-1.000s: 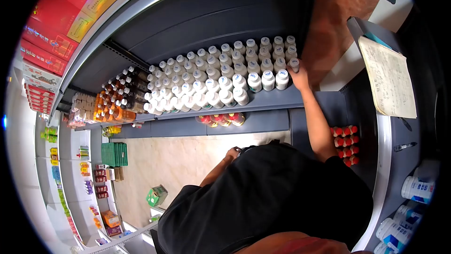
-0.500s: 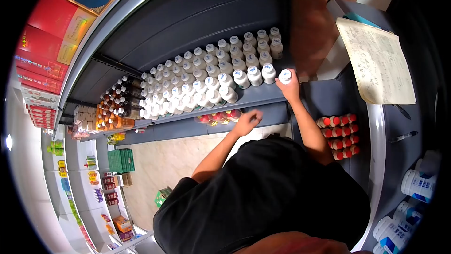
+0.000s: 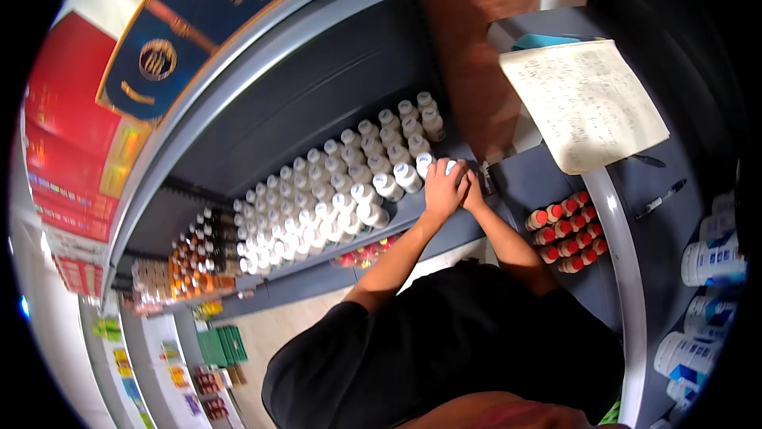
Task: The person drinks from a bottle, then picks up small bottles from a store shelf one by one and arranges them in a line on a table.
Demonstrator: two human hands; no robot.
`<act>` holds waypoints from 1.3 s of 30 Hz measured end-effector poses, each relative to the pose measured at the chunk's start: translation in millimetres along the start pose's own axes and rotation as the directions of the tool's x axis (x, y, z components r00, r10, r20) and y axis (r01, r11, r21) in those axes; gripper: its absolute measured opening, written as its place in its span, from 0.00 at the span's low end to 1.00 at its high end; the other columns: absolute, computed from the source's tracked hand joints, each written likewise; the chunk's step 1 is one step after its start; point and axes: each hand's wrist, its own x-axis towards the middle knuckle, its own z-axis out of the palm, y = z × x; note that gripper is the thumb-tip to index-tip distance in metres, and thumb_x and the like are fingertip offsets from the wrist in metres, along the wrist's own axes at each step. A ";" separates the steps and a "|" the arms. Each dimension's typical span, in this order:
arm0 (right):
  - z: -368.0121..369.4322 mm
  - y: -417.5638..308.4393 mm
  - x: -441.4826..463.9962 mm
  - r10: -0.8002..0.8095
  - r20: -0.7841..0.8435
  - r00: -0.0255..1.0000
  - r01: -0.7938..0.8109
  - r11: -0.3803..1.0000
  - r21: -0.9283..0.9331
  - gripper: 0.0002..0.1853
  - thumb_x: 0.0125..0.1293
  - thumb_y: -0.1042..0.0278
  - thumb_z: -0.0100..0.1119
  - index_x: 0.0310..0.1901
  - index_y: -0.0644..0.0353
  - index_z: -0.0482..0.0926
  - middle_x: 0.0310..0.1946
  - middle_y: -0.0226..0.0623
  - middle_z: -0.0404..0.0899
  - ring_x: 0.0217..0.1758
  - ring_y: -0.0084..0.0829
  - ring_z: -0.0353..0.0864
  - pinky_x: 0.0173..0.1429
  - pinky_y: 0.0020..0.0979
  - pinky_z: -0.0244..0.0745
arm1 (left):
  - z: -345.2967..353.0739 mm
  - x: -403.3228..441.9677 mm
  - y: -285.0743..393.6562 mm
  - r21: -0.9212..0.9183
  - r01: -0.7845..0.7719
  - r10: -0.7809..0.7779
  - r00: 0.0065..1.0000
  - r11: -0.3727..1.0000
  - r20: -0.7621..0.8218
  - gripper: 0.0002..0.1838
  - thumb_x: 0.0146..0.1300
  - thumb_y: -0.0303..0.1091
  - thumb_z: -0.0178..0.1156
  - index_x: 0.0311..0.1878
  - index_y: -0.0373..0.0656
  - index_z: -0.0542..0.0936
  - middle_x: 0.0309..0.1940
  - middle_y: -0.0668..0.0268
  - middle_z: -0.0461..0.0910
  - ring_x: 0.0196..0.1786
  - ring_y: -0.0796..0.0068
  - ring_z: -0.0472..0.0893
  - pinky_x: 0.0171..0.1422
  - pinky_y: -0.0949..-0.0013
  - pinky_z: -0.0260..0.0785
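Note:
Both of my hands meet at the right end of a grey shelf, around one white bottle (image 3: 451,167) whose cap shows between the fingers. My left hand (image 3: 443,188) is closed over its near left side. My right hand (image 3: 472,191) wraps it from the right, and most of the bottle is hidden. Just left of it stands another white bottle (image 3: 408,178), upright in the front row. Behind are several more rows of the same white bottles (image 3: 333,161), all with printed caps.
Amber and dark bottles (image 3: 190,262) stand farther left on the shelf. Red-capped bottles (image 3: 567,230) sit on a lower shelf to the right. A handwritten notepad (image 3: 587,103) and a pen (image 3: 660,199) lie at the right, near large white tubs (image 3: 706,262). Green crates (image 3: 222,346) are at lower left.
My left hand has come up from below the shelf edge to the bottle in my right hand. The bottle now stands closer to the front row's end. The view has tilted.

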 end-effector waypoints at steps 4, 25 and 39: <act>1.9 -0.2 0.5 -0.052 -0.022 0.998 0.052 0.999 -0.010 0.26 0.56 0.61 0.60 0.55 0.61 0.68 0.46 0.50 0.77 0.49 0.53 0.76 0.52 0.44 0.71 | -2.1 -0.3 -4.4 0.003 -0.048 0.048 0.998 0.999 0.040 0.17 0.54 0.35 0.61 0.49 0.49 0.78 0.45 0.58 0.72 0.46 0.54 0.70 0.51 0.57 0.65; 50.4 -80.7 -228.0 0.095 -0.199 0.975 -0.191 0.814 -0.548 0.21 0.45 0.64 0.66 0.43 0.58 0.76 0.41 0.44 0.78 0.45 0.48 0.76 0.52 0.44 0.70 | -29.0 -192.0 -71.9 -0.616 0.054 0.324 0.813 0.785 0.484 0.09 0.57 0.36 0.63 0.37 0.46 0.75 0.42 0.55 0.69 0.46 0.49 0.74 0.50 0.55 0.67; 82.0 -178.3 -475.0 0.910 -0.184 0.371 -0.859 0.262 -0.439 0.31 0.40 0.56 0.73 0.51 0.49 0.77 0.44 0.40 0.82 0.50 0.43 0.81 0.54 0.43 0.74 | 40.0 -371.6 -52.3 -0.659 0.166 0.629 -0.532 0.733 0.566 0.17 0.64 0.46 0.56 0.44 0.45 0.65 0.35 0.59 0.75 0.36 0.69 0.73 0.40 0.63 0.67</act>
